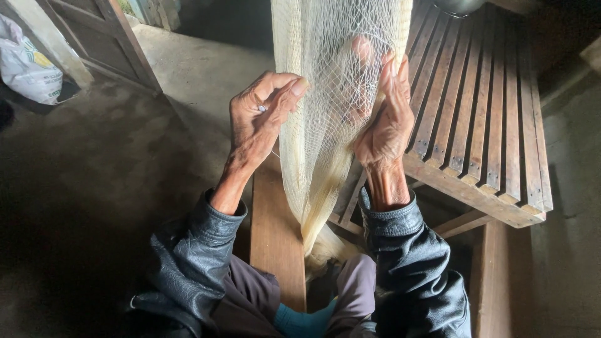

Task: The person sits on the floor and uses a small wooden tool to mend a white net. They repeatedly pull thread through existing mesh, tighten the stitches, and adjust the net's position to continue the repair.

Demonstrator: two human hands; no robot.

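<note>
A pale cream fishing net [325, 119] hangs from the top of the view down to my lap, bunched narrow at the bottom. My left hand [260, 116] pinches the net's left edge between thumb and fingers, with a small whitish thing and a thin thread in its grip. My right hand [383, 119] is pushed into the mesh from the right, fingers spread upward behind and through the netting. Both arms wear black leather jacket sleeves.
A slatted wooden bench [482, 125] stands at the right, just behind my right hand. A wooden plank [275, 238] runs under the net toward my knees. At far left are a white sack [25, 66] and a wooden door [103, 37] on a concrete floor.
</note>
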